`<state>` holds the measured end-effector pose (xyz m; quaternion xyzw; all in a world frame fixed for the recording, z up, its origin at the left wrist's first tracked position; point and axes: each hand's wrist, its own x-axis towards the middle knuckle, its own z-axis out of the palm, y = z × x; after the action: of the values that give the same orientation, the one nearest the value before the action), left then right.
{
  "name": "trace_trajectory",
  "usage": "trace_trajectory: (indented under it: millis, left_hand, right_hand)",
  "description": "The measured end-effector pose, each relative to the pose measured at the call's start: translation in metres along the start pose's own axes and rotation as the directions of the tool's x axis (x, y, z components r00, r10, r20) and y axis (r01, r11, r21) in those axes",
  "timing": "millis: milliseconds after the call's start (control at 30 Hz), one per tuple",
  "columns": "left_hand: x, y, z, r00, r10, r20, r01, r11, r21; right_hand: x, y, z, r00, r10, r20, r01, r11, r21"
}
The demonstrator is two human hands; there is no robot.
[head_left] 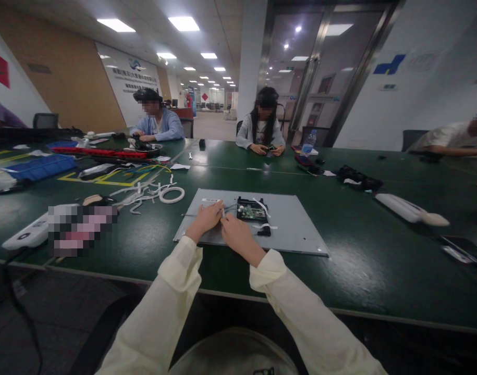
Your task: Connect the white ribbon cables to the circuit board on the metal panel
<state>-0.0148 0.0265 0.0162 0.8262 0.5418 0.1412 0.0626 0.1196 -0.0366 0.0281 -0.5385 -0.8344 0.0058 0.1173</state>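
A flat grey panel [289,219] lies on the green table in front of me. On its middle sits a black frame with a green circuit board [252,211], with white tape strips [264,207] around it. A thin grey cable [231,207] runs from beside the board to my hands. My left hand [205,221] is closed around the cable, whose other end sticks out to the left. My right hand [240,237] is closed against the left fingertips, pinching at the same spot; a small whitish bit shows between them, too small to name.
Left of the panel lie a white coiled cable [171,195], loose white strips, a white power strip [35,229] and a blue tray [40,166]. On the right are a white elongated device [408,208] and a phone [465,250]. A bottle [309,141] stands farther back. Other people sit around the table.
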Motion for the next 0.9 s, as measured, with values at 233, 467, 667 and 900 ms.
trace_trajectory:
  millis: [233, 467, 667, 900]
  left_hand:
    - [0.001, -0.007, -0.001, 1.0, 0.027, 0.004, -0.027, 0.999, -0.034]
    - [-0.001, -0.005, -0.01, 0.953, 0.013, -0.302, 0.016, 0.995, 0.094]
    - [-0.001, -0.004, -0.014, 0.895, 0.026, -0.444, 0.032, 0.992, 0.123]
    - [-0.001, -0.002, -0.011, 0.901, 0.067, -0.428, -0.009, 0.99, 0.137]
  right_hand:
    - [-0.018, 0.011, -0.002, 0.926, -0.354, -0.135, 0.371, 0.918, 0.14]
    - [-0.013, 0.018, 0.002, 0.94, -0.332, -0.086, 0.34, 0.933, 0.115]
    - [0.014, 0.04, 0.012, 0.988, -0.145, -0.057, 0.149, 0.986, 0.079]
    - [0.04, 0.085, 0.017, 0.988, 0.144, -0.049, -0.144, 0.989, -0.011]
